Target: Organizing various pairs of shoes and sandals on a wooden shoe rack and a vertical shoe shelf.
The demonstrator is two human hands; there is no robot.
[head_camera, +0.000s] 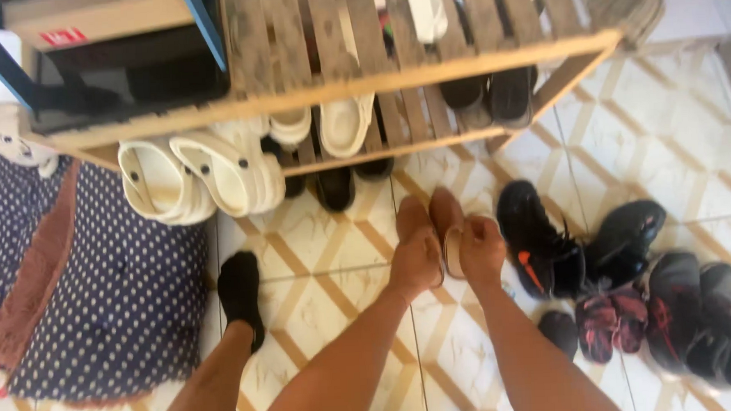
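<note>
Low over the tiled floor, my left hand and my right hand each grip one shoe of a tan pair. The two shoes are pressed side by side with their toes pointing at the wooden shoe rack. My foot in a black sock stands on the tiles to the left of my hands.
White clogs and dark shoes fill the rack's lower shelf. Black sneakers and several dark shoes lie on the floor at the right. A navy dotted mat covers the floor at the left.
</note>
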